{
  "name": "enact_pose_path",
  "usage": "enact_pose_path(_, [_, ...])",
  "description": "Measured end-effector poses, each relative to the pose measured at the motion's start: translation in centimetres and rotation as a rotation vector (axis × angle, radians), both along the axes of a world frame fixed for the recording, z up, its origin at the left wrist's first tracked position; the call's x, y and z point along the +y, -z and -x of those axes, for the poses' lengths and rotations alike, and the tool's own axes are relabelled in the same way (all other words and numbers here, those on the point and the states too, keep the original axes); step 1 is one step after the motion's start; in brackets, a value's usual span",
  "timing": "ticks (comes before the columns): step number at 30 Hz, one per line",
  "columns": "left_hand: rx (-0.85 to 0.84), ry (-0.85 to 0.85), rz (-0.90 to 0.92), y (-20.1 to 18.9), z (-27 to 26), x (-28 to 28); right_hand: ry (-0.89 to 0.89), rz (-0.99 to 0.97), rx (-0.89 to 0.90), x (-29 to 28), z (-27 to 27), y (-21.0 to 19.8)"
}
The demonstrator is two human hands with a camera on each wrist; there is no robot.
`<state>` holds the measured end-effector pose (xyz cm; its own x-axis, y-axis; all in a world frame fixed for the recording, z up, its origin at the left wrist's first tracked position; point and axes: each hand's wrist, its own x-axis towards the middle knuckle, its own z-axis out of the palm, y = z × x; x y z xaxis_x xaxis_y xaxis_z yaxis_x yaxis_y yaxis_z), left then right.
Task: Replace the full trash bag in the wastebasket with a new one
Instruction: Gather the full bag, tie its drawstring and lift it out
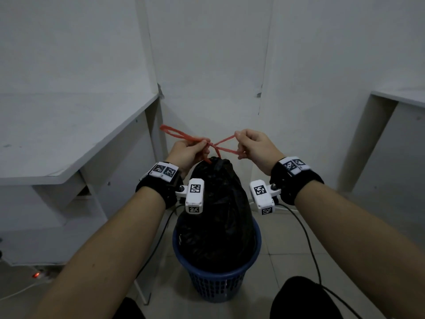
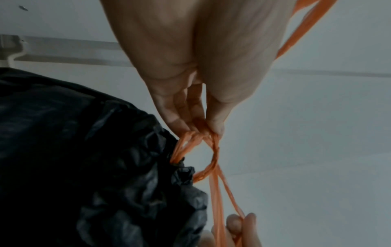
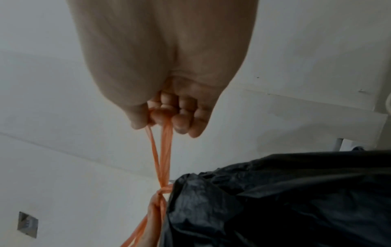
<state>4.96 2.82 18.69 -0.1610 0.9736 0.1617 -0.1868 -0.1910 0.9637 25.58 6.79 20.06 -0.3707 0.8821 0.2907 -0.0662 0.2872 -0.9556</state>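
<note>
Full black trash bag (image 1: pixel 216 217): sitting in the blue wastebasket (image 1: pixel 213 282), neck gathered. Orange drawstring (image 1: pixel 220 146): crossing above the neck, apparently for knotting. Left hand (image 1: pixel 186 153) and right hand (image 1: pixel 255 148): each pinching one loop, pulling apart.

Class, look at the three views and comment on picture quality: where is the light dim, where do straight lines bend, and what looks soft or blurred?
Head view: dim, flat light; shelf edges bow from wide-angle distortion; the black trash bag loses detail. Left wrist view: left hand looms large and soft. Right wrist view: right hand is blurred and the orange drawstring slightly smeared.
</note>
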Motion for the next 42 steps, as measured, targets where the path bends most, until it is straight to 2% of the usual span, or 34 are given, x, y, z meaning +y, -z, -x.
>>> enact_pose_path(4, [-0.059, -0.03, 0.041, 0.9, 0.5, 0.3, 0.158, 0.041, -0.03, 0.7, -0.4, 0.8])
enact_pose_path(9, [0.002, -0.13, 0.103, 2.4, 1.8, 0.4, 0.344, 0.114, -0.156, 1.3, -1.5, 2.5])
enact_pose_path(15, [0.083, -0.153, 0.175, 3.5, 2.0, -0.2, 0.469, 0.205, -0.169, 1.4, -3.0, 3.5])
enact_pose_path(19, [-0.026, -0.113, 0.206, 3.6, 0.7, -0.8, 0.416, 0.233, -0.096, 0.9, -2.4, 2.9])
enact_pose_path(21, [-0.01, -0.068, 0.212, 3.7, -0.1, -1.3, 0.38, 0.235, -0.05, 0.7, -1.9, 2.3])
enact_pose_path(23, [0.123, 0.025, 0.186, 4.1, -0.5, -1.3, 0.351, 0.237, -0.019, 0.6, -1.5, 1.4])
enact_pose_path(24, [0.249, 0.068, 0.172, 4.2, -0.5, -1.4, 0.34, 0.237, -0.005, 0.5, -1.2, 1.0])
enact_pose_path(27, [0.576, 0.074, 0.141, 5.2, -0.1, -0.7, 0.312, 0.226, 0.008, 0.4, -0.8, -0.1])
enact_pose_path(30, [0.606, 0.071, 0.145, 4.8, -0.4, -0.6, 0.273, 0.205, -0.012, 0.4, -0.7, -0.4])
enact_pose_path(32, [0.642, 0.003, 0.164, 4.6, -0.5, -0.2, 0.234, 0.214, -0.008, 0.3, -0.9, 0.1])
enact_pose_path(36, [0.622, -0.122, 0.239, 3.6, -0.4, 1.0, 0.232, 0.297, -0.19, -0.1, -1.7, 3.6])
enact_pose_path(39, [0.59, -0.191, 0.271, 2.3, -0.7, 1.6, 0.064, 0.372, -0.368, -0.9, -1.9, 8.2])
enact_pose_path(42, [0.459, -0.148, 0.323, 0.9, -1.9, 1.0, -0.103, 0.26, -0.549, -1.6, -0.5, 11.5])
